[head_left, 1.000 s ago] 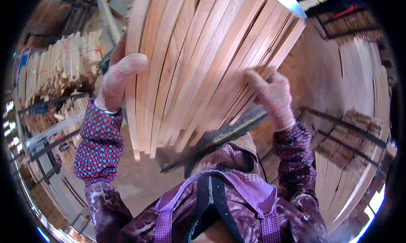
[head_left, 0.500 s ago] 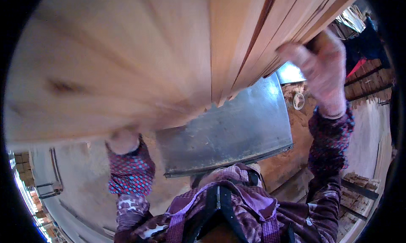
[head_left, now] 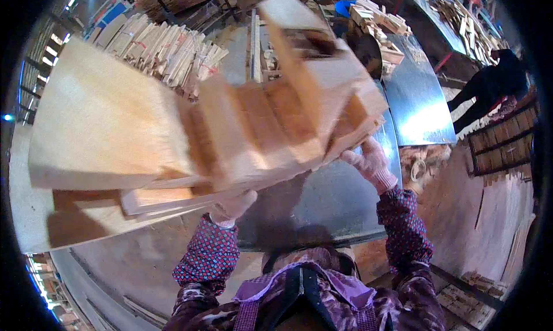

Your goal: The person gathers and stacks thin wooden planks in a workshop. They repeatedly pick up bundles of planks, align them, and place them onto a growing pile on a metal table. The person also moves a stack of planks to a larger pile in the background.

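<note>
A broad bundle of thin pale wooden slats [head_left: 173,129] fills the view from nine o'clock through to one o'clock, blurred, lying roughly flat and raised clear above a grey metal table [head_left: 345,198] that runs from the centre up toward two o'clock. Beyond it at eleven o'clock sit tied stacks of cut strips [head_left: 167,48], at twelve to one o'clock a heap of short offcuts [head_left: 380,20], and at two o'clock another person in dark clothes [head_left: 489,89] stands by the far end of the table. Both of the wearer's hands are gloved. The left hand [head_left: 233,207], just below centre at six o'clock, is pressed up under the bundle's lower edge; its fingers are hidden by the wood, so whether they curl round the slats cannot be told. The right hand [head_left: 371,164], at three o'clock of centre, is closed on the bundle's right-hand end, fingers wrapped against the slat ends. It reads as the carrying or turning stage of handling this load, the slats held in the air and resting on nothing. The next move would call for keeping both ends level so that the loose slats do not fan out or slide, and for a firm surface such as the table beneath before either hand lets go.
</note>
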{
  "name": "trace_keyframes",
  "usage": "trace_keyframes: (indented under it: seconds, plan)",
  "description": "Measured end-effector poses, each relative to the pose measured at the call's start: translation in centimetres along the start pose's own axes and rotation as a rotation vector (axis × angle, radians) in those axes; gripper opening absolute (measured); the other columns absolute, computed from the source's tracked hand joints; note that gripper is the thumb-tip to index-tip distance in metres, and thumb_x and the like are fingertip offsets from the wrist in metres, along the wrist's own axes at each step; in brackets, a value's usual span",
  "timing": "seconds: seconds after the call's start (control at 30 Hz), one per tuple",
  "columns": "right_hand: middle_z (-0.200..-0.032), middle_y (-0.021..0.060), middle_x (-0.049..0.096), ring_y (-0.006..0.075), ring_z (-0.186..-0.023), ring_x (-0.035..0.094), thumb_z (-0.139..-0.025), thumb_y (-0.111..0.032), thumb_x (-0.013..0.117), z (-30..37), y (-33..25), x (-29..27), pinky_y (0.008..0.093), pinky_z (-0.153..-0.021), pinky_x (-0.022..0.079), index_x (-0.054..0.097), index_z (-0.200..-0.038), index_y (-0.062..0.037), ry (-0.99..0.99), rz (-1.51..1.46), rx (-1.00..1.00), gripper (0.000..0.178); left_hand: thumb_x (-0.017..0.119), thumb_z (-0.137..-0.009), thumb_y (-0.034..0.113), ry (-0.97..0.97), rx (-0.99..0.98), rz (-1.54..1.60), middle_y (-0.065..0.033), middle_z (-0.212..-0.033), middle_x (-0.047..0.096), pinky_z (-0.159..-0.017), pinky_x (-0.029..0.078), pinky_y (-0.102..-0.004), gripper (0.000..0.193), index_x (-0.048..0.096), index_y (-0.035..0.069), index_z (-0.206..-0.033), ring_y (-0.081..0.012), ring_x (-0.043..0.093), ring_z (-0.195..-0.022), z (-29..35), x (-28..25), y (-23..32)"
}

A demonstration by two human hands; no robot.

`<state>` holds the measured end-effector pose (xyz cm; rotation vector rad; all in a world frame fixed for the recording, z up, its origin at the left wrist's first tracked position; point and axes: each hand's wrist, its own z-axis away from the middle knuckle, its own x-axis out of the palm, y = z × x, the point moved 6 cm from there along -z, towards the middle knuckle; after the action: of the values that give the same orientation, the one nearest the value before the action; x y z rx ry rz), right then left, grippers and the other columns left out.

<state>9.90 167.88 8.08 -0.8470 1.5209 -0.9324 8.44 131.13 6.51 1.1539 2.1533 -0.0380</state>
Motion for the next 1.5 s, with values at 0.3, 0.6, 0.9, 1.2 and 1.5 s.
trace_keyframes:
  seconds: [0.3, 0.6, 0.9, 1.2, 1.5]
  plan:
    - [-0.133, 0.0145, 0.054, 0.0216, -0.120, 0.052, -0.088, -0.061, 0.062, -0.2, -1.8, -2.3, 0.0369, -0.101, 0.044, 0.037, -0.144, 0.0036, 0.359, -0.338, -0.137, 0.089, 0.052, -0.095, 0.048, -0.119, 0.164, -0.124, -0.0158, -0.121, 0.063, -0.093, 0.053, -0.0471, 0.060, 0.052, 0.000, -0.131, -0.0337, 0.063, -0.108, -1.5, 1.6, 2.1]
    - [-0.101, 0.0111, 0.064, 0.0214, -0.093, 0.060, -0.101, -0.055, 0.035, -3.4, -2.8, -1.3, 0.0388, -0.081, 0.048, 0.062, -0.112, 0.0002, 0.699, -0.141, -0.024, 0.062, 0.059, -0.094, 0.044, -0.157, 0.147, -0.182, -0.0173, -0.123, 0.063, -0.095, 0.051, -0.0468, 0.054, 0.057, 0.003, -0.129, -0.0339, 0.062, -0.110, -2.0, 0.6, 3.9]
    - [-0.082, 0.0125, 0.060, 0.0227, -0.076, 0.053, -0.100, -0.047, 0.044, -7.3, -7.3, -4.4, 0.0387, -0.071, 0.043, 0.059, -0.094, -0.0008, 0.630, -0.262, -0.165, 0.049, 0.061, -0.092, 0.036, -0.230, 0.080, -0.033, -0.0171, -0.120, 0.062, -0.094, 0.050, -0.0466, 0.045, 0.059, 0.004, -0.123, -0.0338, 0.062, -0.108, -3.5, 1.0, 9.7]
    - [-0.107, 0.0164, 0.064, 0.0262, -0.097, 0.059, -0.099, -0.048, 0.043, -7.1, -3.1, -1.4, 0.0385, -0.088, 0.045, 0.058, -0.119, -0.0004, 0.637, -0.364, -0.188, 0.054, 0.062, -0.091, 0.030, -0.289, 0.045, -0.028, -0.0172, -0.116, 0.063, -0.093, 0.050, -0.0466, 0.037, 0.060, 0.004, -0.118, -0.0339, 0.062, -0.105, -3.1, 0.5, 11.3]
    - [-0.105, 0.0199, 0.062, 0.0332, -0.095, 0.058, -0.100, -0.036, 0.042, -7.7, -4.1, -1.0, 0.0409, -0.086, 0.045, 0.059, -0.114, -0.0003, 0.781, -0.309, -0.182, 0.042, 0.063, -0.089, 0.023, -0.256, 0.006, 0.008, -0.0172, -0.112, 0.063, -0.091, 0.050, -0.0467, 0.030, 0.060, 0.003, -0.112, -0.0340, 0.061, -0.103, -4.0, 1.4, 11.5]
